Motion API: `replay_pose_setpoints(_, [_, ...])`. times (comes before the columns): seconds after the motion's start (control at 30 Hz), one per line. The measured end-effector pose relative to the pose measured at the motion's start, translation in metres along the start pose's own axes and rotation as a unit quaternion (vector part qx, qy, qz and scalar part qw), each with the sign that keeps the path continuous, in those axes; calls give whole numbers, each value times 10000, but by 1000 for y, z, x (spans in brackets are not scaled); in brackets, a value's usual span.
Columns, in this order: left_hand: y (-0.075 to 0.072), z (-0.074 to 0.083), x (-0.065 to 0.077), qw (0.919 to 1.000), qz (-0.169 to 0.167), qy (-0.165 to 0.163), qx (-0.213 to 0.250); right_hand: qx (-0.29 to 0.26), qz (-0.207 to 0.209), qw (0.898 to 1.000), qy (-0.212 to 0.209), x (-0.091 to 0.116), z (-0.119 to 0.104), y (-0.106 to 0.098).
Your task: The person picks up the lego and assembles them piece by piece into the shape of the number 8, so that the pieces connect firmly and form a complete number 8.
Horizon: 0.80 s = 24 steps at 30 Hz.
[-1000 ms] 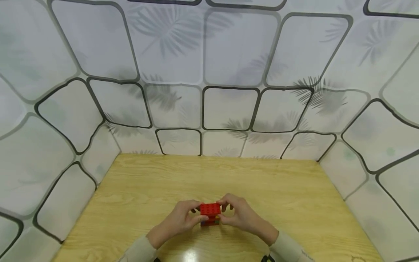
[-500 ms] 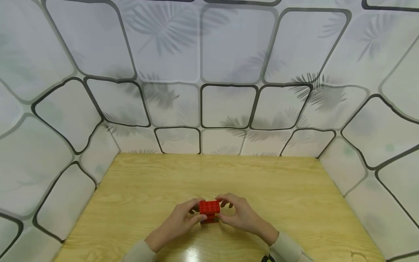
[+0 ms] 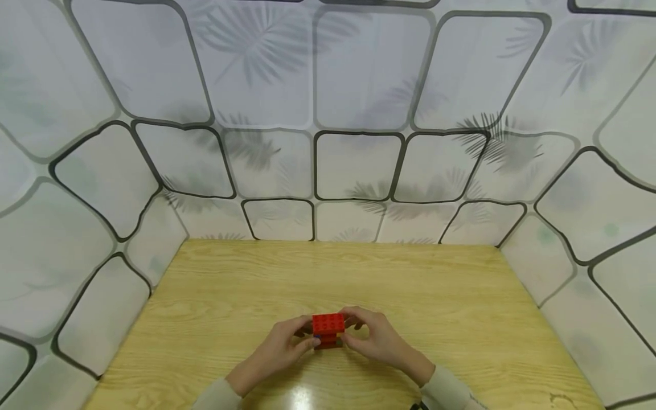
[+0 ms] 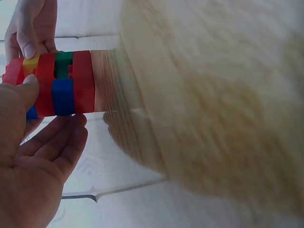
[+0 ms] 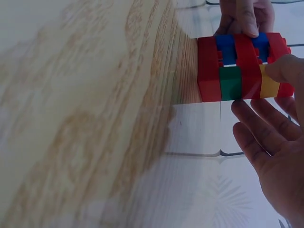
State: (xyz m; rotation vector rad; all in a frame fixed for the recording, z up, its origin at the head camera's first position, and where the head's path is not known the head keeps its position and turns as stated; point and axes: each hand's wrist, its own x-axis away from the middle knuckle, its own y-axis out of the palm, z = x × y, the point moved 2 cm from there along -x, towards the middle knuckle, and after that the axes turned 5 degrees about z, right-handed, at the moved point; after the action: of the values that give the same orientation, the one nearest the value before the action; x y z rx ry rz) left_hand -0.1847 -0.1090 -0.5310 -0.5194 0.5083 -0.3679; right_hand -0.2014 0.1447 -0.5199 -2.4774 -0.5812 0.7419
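Note:
A stack of toy building bricks (image 3: 328,323) stands upright near the front middle of the table, its top a studded red plate-like brick. Red layers alternate with small bricks: a green brick (image 5: 230,83) and a yellow brick (image 5: 269,89) on the right side, a blue brick (image 4: 63,97) low on the left. My left hand (image 3: 279,344) holds the stack's left side near the top, thumb in front, fingers behind. From the right, my right hand (image 3: 376,341) pinches it, thumb against the yellow brick and index finger at the back.
The stack rests on a wood-grain table (image 3: 246,279). Pale patterned fabric walls (image 3: 359,171) enclose it at the back and both sides. Light-coloured sleeves (image 3: 220,394) cover my forearms, and a glare spot lies on the table in front.
My left thumb has drawn back slightly to the left, uncovering a bit of blue brick on the stack's front. The right hand and the stack have barely moved.

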Motion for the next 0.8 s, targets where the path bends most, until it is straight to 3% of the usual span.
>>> replay_pose_setpoints(0.23, [-1,-3,-3,9998,122,-39,124,-37,98,9998,155,-4,3,1])
replay_pose_setpoints(0.53, [0,-9,-16,9956,319,-880,60,-122,266,9975,639,-17,11,0])
replay_pose_setpoints(0.8, [-2,-19,-31,9895,654,-1289,-12,-83,350,9925,1171,-33,18,-1])
